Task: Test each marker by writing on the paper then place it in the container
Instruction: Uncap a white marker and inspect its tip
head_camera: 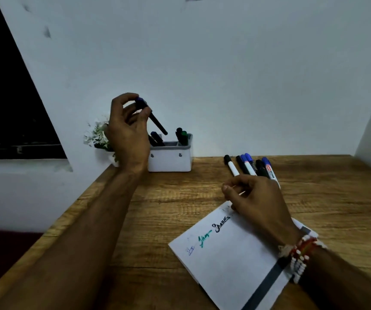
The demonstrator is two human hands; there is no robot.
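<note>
My left hand [128,130]: raised, thumb and fingers pinching one marker [155,121] near its cap end.
That marker: black barrel, blue cap on top, tilted, its lower end hanging just over the left compartment of the container [168,159].
My right hand [256,198]: resting on the far corner of the paper [224,253], fingers curled; I cannot tell whether it holds anything.
Bracelets [300,256]: several beaded strands, white and red, on my right wrist.
Paper: one white sheet with a dark stripe and three scribbles: blue, green, black.
Loose markers [250,164]: six in a row on the table [157,209] just beyond my right hand; three black caps, three blue.
Container: one white box against the wall; two dark markers in its left compartment, one black and one green in the right.
Plant [97,135]: one, white-flowered, behind my left hand.
</note>
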